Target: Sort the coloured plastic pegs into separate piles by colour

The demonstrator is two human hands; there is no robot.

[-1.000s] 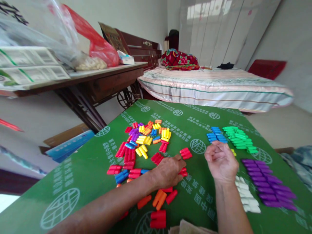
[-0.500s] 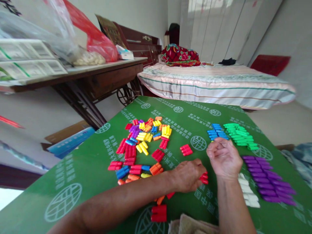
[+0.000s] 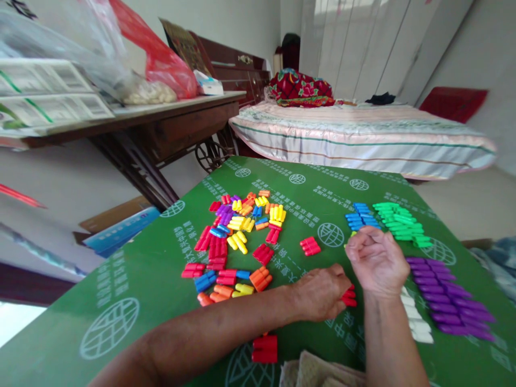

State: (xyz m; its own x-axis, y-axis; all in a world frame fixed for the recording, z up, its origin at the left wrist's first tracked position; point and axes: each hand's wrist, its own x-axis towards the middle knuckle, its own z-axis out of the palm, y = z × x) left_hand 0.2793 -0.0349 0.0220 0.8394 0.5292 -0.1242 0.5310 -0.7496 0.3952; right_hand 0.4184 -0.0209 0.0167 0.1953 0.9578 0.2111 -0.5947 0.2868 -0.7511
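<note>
A green table mat (image 3: 161, 279) with white globes and Chinese writing sits in a bedroom. The left hand (image 3: 320, 293) curls over some red pieces (image 3: 349, 297), just beside the right hand (image 3: 379, 262), a loose fist; I cannot tell if anything is inside. A second ago the left hand was nearer the mixed pile (image 3: 237, 236). A clear bag (image 3: 121, 80) holds pale bits.

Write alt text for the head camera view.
The left hand rests on red plastic pieces on a green table, beside the curled right hand. A mixed-colour pile lies left; sorted blue pieces, green pieces, purple pieces and white pieces lie right.
</note>
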